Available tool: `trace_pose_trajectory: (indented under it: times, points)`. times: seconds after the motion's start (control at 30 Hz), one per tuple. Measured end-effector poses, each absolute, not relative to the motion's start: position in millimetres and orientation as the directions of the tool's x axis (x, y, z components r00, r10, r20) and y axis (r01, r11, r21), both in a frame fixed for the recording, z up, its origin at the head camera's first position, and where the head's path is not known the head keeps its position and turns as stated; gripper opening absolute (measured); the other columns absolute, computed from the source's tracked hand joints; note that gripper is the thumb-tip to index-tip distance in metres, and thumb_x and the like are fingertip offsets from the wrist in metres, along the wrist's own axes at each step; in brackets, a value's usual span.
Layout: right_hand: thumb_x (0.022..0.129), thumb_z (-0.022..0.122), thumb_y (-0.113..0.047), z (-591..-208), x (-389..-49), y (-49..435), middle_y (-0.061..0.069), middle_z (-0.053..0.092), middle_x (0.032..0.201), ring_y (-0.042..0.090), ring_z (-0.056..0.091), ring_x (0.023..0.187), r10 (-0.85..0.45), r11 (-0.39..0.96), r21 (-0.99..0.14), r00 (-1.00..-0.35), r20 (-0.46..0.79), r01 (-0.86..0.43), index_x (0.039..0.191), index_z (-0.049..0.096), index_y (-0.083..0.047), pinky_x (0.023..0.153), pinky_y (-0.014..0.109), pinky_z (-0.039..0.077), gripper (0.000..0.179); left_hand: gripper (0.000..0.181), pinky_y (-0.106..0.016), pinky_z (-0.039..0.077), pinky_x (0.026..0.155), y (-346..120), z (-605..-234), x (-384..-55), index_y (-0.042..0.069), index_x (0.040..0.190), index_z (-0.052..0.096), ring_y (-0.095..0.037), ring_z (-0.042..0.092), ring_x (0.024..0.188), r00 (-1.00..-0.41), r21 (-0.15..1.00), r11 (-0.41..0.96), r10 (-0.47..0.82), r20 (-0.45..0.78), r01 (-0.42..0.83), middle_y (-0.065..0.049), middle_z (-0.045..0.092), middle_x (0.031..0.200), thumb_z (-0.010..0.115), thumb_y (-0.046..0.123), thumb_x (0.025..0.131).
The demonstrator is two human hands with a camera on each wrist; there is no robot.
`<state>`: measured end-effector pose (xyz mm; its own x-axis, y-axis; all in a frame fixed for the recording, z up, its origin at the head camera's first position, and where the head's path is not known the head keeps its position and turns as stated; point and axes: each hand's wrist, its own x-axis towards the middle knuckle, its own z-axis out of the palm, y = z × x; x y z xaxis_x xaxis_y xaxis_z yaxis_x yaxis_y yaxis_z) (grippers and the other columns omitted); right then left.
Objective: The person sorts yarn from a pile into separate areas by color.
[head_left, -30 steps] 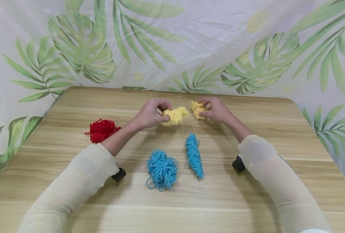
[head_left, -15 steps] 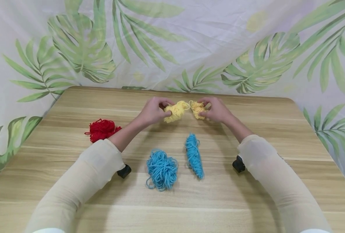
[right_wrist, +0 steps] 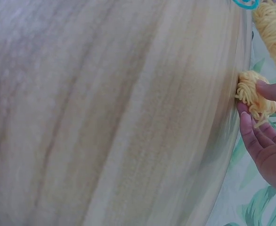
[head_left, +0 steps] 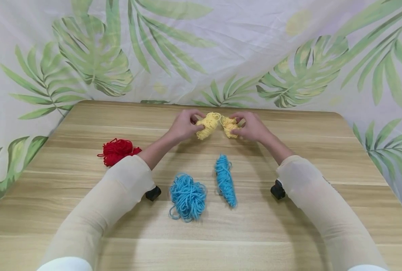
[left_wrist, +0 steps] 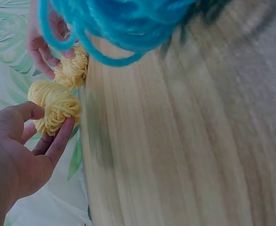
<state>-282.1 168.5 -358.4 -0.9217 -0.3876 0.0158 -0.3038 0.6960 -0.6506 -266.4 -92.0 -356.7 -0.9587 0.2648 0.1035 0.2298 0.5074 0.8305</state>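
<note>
Yellow yarn (head_left: pixel 208 125) sits pinched in my left hand (head_left: pixel 184 126); just beside it, my right hand (head_left: pixel 251 128) grips a smaller yellow bundle (head_left: pixel 228 126). Red yarn (head_left: pixel 117 152) lies left of both hands.

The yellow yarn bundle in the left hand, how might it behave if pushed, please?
The yellow yarn bundle probably squashes rather than rolls, given its lumpy wound shape. It's likely light, as the left hand pinches it. Its visible loops might snag.
</note>
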Motion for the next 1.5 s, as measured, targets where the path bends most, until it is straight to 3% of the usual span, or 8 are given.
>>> trace_pose_trajectory:
  times: [0.37, 0.5, 0.6, 0.8, 0.93, 1.2, 1.5]
  points:
    - [0.089, 0.081, -0.008, -356.7, -282.7, 167.8, 0.022, 0.061, 0.118, 0.033, 0.072, 0.085, -0.386, 0.703, -0.644, -0.922, 0.013, -0.303, 0.138, 0.062, -0.001, 0.061, 0.027, 0.057, 0.053, 0.037, -0.022, 0.038, 0.054, -83.8, -361.7, -273.9, 0.0, 0.13, 0.066, -0.011, 0.047, 0.06, -0.96, 0.8, 0.557, 0.268, 0.083, 0.225, -0.002, 0.053, 0.071, 0.073, 0.003, 0.094]
    - [0.089, 0.081, -0.009, -357.1, -283.2, 168.0, 0.022, 0.061, 0.118, 0.034, 0.072, 0.087, -0.384, 0.707, -0.639, -0.923, 0.011, -0.302, 0.138, 0.062, -0.001, 0.064, 0.029, 0.057, 0.053, 0.038, -0.021, 0.041, 0.051, -80.7, -363.9, -275.5, 0.0, 0.133, 0.063, -0.019, 0.058, 0.056, -0.96, 0.804, 0.557, 0.274, 0.06, 0.209, -0.002, 0.052, 0.067, 0.071, 0.002, 0.096]
    - [0.09, 0.081, -0.01, -357.6, -283.5, 168.3, 0.021, 0.061, 0.118, 0.033, 0.071, 0.088, -0.382, 0.71, -0.638, -0.924, 0.008, -0.299, 0.139, 0.062, -0.002, 0.065, 0.029, 0.056, 0.053, 0.04, -0.024, 0.051, 0.053, -78.5, -365.7, -276.1, -0.001, 0.136, 0.06, -0.028, 0.068, 0.06, -0.959, 0.819, 0.541, 0.282, 0.038, 0.192, -0.002, 0.052, 0.066, 0.069, 0.001, 0.097]
    - [0.089, 0.081, -0.01, -358.1, -283.5, 168.0, 0.019, 0.061, 0.116, 0.029, 0.071, 0.082, -0.382, 0.696, -0.654, -0.924, 0.012, -0.296, 0.138, 0.063, -0.002, 0.062, 0.027, 0.055, 0.053, 0.043, -0.037, 0.062, 0.064, -75.5, -365.9, -277.1, -0.001, 0.14, 0.057, -0.034, 0.072, 0.067, -0.957, 0.84, 0.516, 0.29, 0.016, 0.17, -0.006, 0.053, 0.069, 0.066, 0.001, 0.099]
    - [0.089, 0.081, -0.01, -357.6, -283.2, 167.5, 0.019, 0.061, 0.115, 0.028, 0.071, 0.081, -0.386, 0.691, -0.659, -0.922, 0.013, -0.298, 0.138, 0.063, -0.002, 0.062, 0.027, 0.055, 0.053, 0.042, -0.036, 0.062, 0.066, -74.5, -364.0, -277.6, -0.001, 0.141, 0.058, -0.034, 0.071, 0.069, -0.953, 0.837, 0.519, 0.304, 0.005, 0.171, -0.012, 0.059, 0.074, 0.065, 0.001, 0.099]
    - [0.09, 0.081, -0.01, -356.3, -283.3, 167.6, 0.022, 0.062, 0.117, 0.035, 0.072, 0.09, -0.4, 0.688, -0.659, -0.916, 0.005, -0.304, 0.139, 0.062, -0.002, 0.074, 0.036, 0.057, 0.054, 0.044, -0.036, 0.062, 0.069, -73.7, -362.9, -279.6, 0.0, 0.141, 0.06, -0.035, 0.073, 0.074, -0.94, 0.84, 0.517, 0.34, -0.024, 0.165, -0.017, 0.067, 0.078, 0.068, 0.0, 0.098]
    - [0.09, 0.08, -0.01, -357.6, -284.9, 167.9, 0.022, 0.062, 0.116, 0.037, 0.071, 0.095, -0.41, 0.683, -0.659, -0.912, 0.012, -0.316, 0.139, 0.062, -0.002, 0.083, 0.043, 0.057, 0.053, 0.047, -0.035, 0.063, 0.072, -71.9, -361.0, -279.3, -0.001, 0.142, 0.058, -0.031, 0.072, 0.075, -0.926, 0.849, 0.504, 0.375, -0.049, 0.159, -0.021, 0.066, 0.084, 0.068, -0.004, 0.097]
